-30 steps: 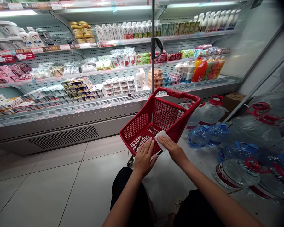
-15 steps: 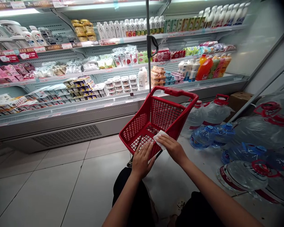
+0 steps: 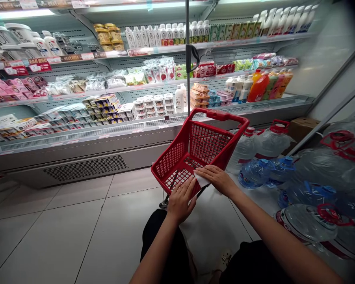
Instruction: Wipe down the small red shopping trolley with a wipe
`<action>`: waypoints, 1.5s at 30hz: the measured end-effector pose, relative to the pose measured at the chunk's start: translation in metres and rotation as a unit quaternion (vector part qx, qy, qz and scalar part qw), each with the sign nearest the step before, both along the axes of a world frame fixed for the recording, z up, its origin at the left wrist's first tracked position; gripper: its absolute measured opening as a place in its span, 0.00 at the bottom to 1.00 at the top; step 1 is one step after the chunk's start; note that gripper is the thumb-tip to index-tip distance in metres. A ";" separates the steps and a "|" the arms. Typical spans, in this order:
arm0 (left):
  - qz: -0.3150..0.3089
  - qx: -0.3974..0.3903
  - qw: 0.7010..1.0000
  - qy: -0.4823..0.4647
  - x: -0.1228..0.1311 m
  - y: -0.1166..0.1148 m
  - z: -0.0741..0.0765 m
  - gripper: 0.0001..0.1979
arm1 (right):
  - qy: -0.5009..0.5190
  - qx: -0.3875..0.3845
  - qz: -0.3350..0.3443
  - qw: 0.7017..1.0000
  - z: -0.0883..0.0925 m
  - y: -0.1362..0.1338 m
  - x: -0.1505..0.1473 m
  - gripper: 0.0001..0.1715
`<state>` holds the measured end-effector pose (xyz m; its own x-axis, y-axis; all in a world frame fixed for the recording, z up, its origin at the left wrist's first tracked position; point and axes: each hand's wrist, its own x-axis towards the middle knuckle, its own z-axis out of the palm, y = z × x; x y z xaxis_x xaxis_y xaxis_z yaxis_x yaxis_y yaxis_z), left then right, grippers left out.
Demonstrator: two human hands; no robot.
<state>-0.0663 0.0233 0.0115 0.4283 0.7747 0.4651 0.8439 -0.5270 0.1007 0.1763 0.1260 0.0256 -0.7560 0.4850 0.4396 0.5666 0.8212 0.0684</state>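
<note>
A red plastic shopping cart (image 3: 207, 142) with lattice walls stands tilted in view before me. My left hand (image 3: 181, 199) holds the near rim of its basket, fingers laid over the edge and thumb on the outer side. My right hand (image 3: 217, 178) presses a folded white wipe (image 3: 201, 180) against the same rim, just right of my left hand. Its fingers lie over the wipe and partly cover it. Through the basket's lattice floor some of the dark frame shows.
A refrigerated display case (image 3: 85, 150) with dairy goods runs behind the cart. A door handle (image 3: 192, 58) on a vertical bar rises in front of its shelves. Large water jugs (image 3: 310, 221) and smaller blue bottles (image 3: 255, 173) crowd the floor at right. Tiled floor (image 3: 62, 236) extends left.
My right hand has slid slightly along the rim and lies flatter, covering more of the wipe. My left hand stays on the rim. The view has shifted a little.
</note>
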 end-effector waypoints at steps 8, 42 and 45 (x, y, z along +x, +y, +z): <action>-0.006 0.007 1.000 -0.011 -0.003 -0.003 -0.003 0.37 | 0.050 -0.063 0.035 0.996 0.004 -0.004 0.014 0.46; -0.005 0.015 1.000 -0.018 -0.009 -0.009 -0.001 0.36 | 0.047 0.004 -0.037 0.998 -0.006 -0.004 0.015 0.45; -0.009 0.007 1.000 -0.019 -0.009 -0.010 -0.001 0.35 | 0.047 0.001 -0.027 0.999 -0.004 0.002 0.018 0.41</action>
<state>-0.0756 0.0135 0.0107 0.4230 0.7609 0.4921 0.8305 -0.5428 0.1254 0.1941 0.1282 0.0220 -0.6839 0.5227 0.5089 0.6140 0.7892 0.0145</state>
